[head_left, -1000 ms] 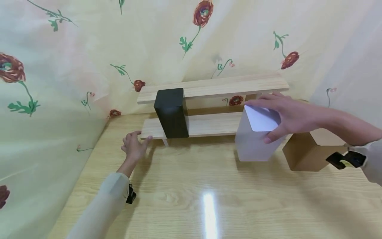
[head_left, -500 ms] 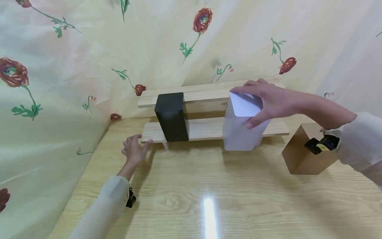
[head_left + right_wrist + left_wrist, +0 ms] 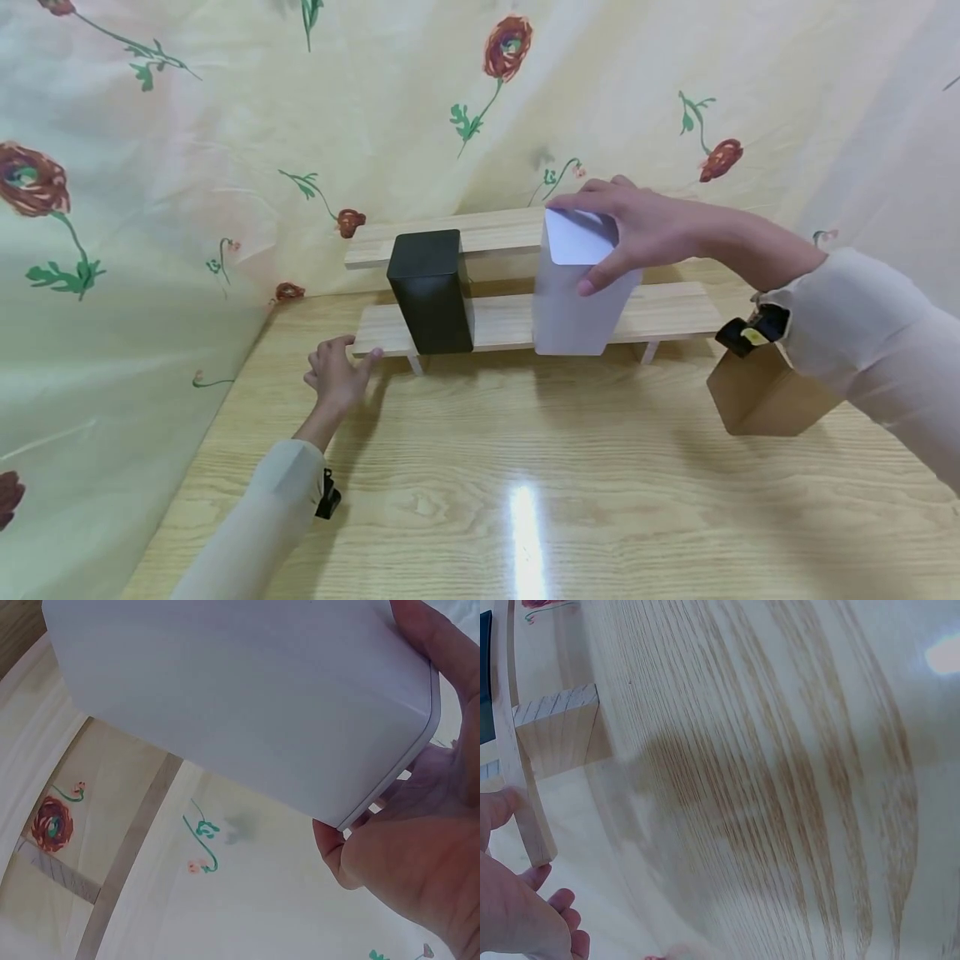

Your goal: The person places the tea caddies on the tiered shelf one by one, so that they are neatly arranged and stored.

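My right hand [image 3: 645, 223] grips a white box [image 3: 576, 310] from above, thumb on the near side and fingers over the top's far edge. This box is upright and overlaps the lower board [image 3: 667, 312] of a two-tier wooden shelf. In the right wrist view the white box [image 3: 240, 697] shows rounded edges and a thin seam close to the palm. On the shelf's left part stands a black box [image 3: 431, 310]. My left hand [image 3: 339, 375] pinches the left end of the lower board. In the left wrist view the thumb and a finger are at that board end [image 3: 536, 832].
A brown box [image 3: 776, 398] stands on the wood-grain table [image 3: 450, 467] at right, partly behind my right sleeve. The shelf's upper board [image 3: 491, 229] runs along the back, before a flower-patterned cloth [image 3: 405, 108]. Short wooden legs [image 3: 648, 352] hold up the lower board.
My right hand has carried the white box leftward and back, from the lower board's right end to near its middle. The left hand stays at the board's end.
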A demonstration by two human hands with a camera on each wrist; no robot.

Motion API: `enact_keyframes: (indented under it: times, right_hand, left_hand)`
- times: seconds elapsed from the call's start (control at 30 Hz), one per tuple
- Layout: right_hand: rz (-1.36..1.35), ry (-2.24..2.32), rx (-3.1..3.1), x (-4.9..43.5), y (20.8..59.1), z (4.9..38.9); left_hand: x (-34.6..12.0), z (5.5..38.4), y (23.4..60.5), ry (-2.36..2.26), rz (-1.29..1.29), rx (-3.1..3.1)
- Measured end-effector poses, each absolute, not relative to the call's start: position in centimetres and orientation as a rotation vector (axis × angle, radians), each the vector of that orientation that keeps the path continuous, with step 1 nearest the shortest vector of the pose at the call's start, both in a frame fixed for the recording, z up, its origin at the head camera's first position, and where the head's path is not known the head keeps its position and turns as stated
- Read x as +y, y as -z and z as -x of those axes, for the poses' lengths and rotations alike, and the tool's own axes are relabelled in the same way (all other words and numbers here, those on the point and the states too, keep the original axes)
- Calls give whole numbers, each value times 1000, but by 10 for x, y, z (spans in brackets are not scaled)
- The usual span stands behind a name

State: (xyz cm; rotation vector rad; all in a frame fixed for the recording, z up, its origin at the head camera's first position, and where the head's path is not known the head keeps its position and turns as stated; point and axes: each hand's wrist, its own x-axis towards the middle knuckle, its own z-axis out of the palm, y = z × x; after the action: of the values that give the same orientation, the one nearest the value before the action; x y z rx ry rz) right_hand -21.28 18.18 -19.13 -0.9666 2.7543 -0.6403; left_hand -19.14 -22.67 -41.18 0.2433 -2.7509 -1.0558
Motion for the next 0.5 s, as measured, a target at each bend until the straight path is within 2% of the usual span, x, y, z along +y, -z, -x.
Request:
enact_keyframes:
  times: [0.5]
  right_hand:
    - [917, 664, 2721, 159, 188, 234]
  left_hand:
    - [-229, 192, 413, 1064, -218, -2759]
